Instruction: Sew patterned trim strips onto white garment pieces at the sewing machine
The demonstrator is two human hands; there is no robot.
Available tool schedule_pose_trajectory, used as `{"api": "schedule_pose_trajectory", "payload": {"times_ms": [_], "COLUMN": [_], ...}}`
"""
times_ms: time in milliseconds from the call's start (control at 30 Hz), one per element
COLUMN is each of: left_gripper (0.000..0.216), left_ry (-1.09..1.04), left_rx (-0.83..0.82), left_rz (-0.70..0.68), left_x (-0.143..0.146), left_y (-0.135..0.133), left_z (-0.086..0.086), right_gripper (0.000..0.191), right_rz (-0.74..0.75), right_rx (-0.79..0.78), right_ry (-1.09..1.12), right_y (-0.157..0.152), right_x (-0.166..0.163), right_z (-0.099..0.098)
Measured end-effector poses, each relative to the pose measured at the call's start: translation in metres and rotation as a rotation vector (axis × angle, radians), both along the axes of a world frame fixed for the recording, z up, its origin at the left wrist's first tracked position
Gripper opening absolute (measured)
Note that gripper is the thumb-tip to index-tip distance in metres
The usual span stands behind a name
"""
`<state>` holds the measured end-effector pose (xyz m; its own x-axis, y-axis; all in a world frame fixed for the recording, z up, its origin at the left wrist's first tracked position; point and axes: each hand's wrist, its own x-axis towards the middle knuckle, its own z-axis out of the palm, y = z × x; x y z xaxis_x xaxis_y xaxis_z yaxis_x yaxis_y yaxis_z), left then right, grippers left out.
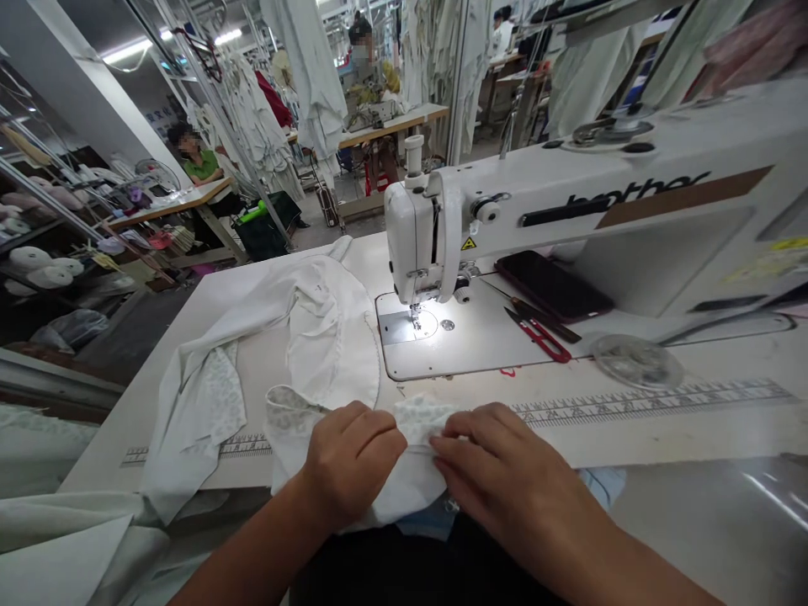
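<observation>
A white garment piece [334,337] with a faint leaf-like print lies across the sewing table and hangs over its front edge. My left hand [357,454] is closed on the cloth near that edge, thumb and fingers pressed together. On the right side of the same fold, my right hand [498,459] pinches the cloth between thumb and fingers. The stretch of fabric [417,471] between both hands shows a seam or folded band. Beyond them stands a white sewing machine [420,236], its needle area lit, with no cloth under the presser foot.
Right of the needle lie red thread snips [539,335], a dark phone [552,284] and a clear round dish [637,360]. A printed ruler strip [656,400] runs along the table front. Behind are hanging garments [316,84] and people at other machines.
</observation>
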<state>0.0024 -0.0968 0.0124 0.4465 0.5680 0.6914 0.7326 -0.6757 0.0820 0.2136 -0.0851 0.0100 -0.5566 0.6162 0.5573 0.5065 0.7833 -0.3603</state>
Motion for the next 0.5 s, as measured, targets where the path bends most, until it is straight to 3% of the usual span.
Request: {"api": "schedule_pose_trajectory", "payload": {"times_ms": [167,333,500], "left_gripper": [0.017,0.015,0.018], "left_ry": [0.033,0.021,0.006], "left_rx": [0.036,0.073,0.110], "left_rz": [-0.023,-0.033,-0.063], "left_x": [0.004,0.007,0.007], "left_y": [-0.003,-0.005,-0.005], "left_z": [-0.004,-0.004,-0.002], "right_gripper": [0.022,0.031,0.038], "right_rz": [-0.055,-0.112,-0.107], "right_rx": [-0.186,-0.369,-0.410], "right_ry": [0.165,0.273,0.300], "right_y": [-0.012,-0.013,-0.011], "right_x": [-0.008,-0.018,-0.019], "right_z": [0.012,0.012,0.007]}}
